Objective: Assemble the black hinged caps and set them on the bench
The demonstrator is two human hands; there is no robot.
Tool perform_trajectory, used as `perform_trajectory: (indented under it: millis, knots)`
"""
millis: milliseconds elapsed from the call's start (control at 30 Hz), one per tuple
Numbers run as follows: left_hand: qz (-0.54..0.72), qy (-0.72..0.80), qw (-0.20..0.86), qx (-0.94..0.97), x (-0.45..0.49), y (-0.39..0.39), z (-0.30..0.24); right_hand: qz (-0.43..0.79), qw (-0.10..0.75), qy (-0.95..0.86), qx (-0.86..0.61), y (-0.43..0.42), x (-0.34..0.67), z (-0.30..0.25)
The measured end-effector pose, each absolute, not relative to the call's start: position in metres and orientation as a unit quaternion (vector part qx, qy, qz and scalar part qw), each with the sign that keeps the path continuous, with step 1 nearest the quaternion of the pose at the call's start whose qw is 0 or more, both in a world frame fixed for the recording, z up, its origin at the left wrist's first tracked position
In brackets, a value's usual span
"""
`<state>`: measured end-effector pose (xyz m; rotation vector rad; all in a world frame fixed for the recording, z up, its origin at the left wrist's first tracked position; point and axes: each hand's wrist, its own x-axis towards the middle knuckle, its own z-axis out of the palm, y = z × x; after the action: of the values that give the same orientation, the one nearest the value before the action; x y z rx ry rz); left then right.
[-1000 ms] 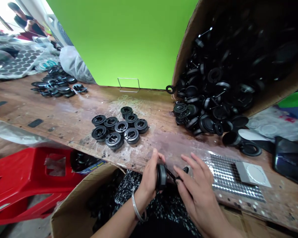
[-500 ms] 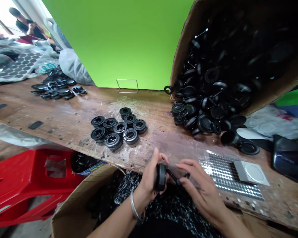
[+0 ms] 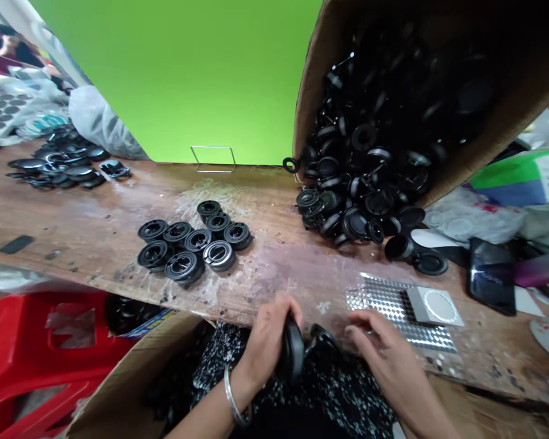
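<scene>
My left hand [image 3: 266, 338] is closed around the edge of a round black plastic piece [image 3: 291, 350] at the front of the workbench. A short hinged black arm [image 3: 322, 338] juts from that piece to the right, blurred by motion. My right hand [image 3: 384, 350] is just right of the arm, apart from it, with thumb and forefinger separated and nothing visible between them. Ahead and to the left, several round black pieces with ring-shaped tops [image 3: 183, 266] stand in a cluster on the wooden bench [image 3: 274, 277].
A tipped cardboard box [image 3: 307, 91] spills black round parts at right. A silver dotted sheet [image 3: 379, 299] bears a small white box [image 3: 434, 306]; a phone [image 3: 491, 277] lies beyond. Black discs [image 3: 68, 161] are heaped at left. Below are a red stool [image 3: 22, 341] and an open carton [image 3: 119, 378].
The view has swung right, so the bench things appear farther left. My right hand has come away from the black arm. My left hand has turned the round piece.
</scene>
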<state>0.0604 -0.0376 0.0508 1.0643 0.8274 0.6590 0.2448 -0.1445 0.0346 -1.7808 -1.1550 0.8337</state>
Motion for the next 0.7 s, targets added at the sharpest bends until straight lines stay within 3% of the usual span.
perform_trajectory:
  millis: [67,133,533,700]
  knots:
    - [0.326,0.413,0.75,0.401,0.063,-0.035,0.046,0.17,0.379,-0.538,-0.733,-0.148,0.272,0.024]
    - [0.333,0.43,0.753,0.37,0.064,-0.032,0.045,0.09,0.339,-0.582,-0.733,-0.149,0.292,0.013]
    - [0.363,0.443,0.759,0.31,0.068,-0.03,0.049,-0.006,0.135,-0.685,-0.715,-0.128,0.309,0.001]
    - [0.396,0.456,0.751,0.267,0.07,-0.031,0.046,-0.08,0.106,-0.677,-0.724,-0.128,0.303,0.001]
